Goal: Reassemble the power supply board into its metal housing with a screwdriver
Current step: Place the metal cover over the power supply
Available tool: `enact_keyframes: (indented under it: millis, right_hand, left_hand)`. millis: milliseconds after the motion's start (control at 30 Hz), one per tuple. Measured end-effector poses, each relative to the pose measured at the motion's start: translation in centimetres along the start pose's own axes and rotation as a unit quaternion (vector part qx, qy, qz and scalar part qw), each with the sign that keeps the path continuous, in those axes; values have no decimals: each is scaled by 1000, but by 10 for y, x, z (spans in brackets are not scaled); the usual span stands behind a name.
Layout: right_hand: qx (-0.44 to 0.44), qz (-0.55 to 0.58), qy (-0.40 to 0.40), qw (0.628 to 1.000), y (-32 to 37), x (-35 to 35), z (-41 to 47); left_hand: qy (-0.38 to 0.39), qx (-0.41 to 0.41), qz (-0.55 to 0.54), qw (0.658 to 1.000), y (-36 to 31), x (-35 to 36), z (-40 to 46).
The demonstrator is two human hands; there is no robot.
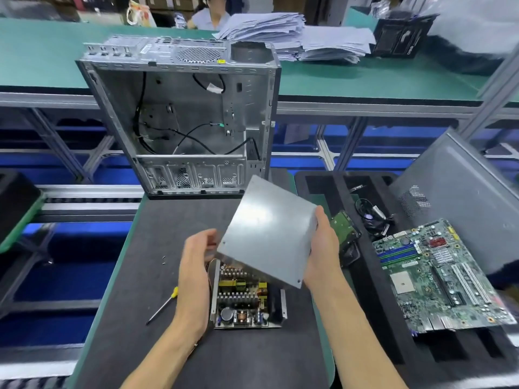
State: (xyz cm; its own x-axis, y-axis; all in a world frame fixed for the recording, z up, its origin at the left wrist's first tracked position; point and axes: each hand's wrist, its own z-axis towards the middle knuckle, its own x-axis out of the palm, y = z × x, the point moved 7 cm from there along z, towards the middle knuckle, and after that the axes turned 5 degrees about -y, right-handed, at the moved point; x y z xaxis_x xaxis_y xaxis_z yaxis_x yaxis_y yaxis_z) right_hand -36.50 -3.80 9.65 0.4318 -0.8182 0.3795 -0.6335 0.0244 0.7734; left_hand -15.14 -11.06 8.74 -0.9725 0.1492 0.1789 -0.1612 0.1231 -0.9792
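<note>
A flat grey metal cover plate (269,231) hangs tilted above the open power supply. My right hand (323,248) grips its right edge, thumb on top. My left hand (196,256) is at the plate's lower left corner, fingers blurred and partly hidden behind it. Below the plate the power supply board (241,301) sits in its metal housing (214,296) on the black mat, with heatsinks, yellow parts and coils showing. A screwdriver (163,306) with a yellow handle lies on the mat left of my left forearm.
An open, gutted computer case (179,116) stands at the mat's far edge. To the right a black foam tray (373,304) holds a motherboard (438,279), a hard drive (344,223) and cables (373,217). A grey side panel (463,197) leans at far right. Small screws (163,260) lie on the mat.
</note>
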Motion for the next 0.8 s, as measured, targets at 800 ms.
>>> enact_keyframes:
  millis: [800]
  right_hand:
    - [-465, -438, 54, 767, 98, 40, -56]
  left_hand:
    - [226, -69, 159, 959, -52, -12, 53]
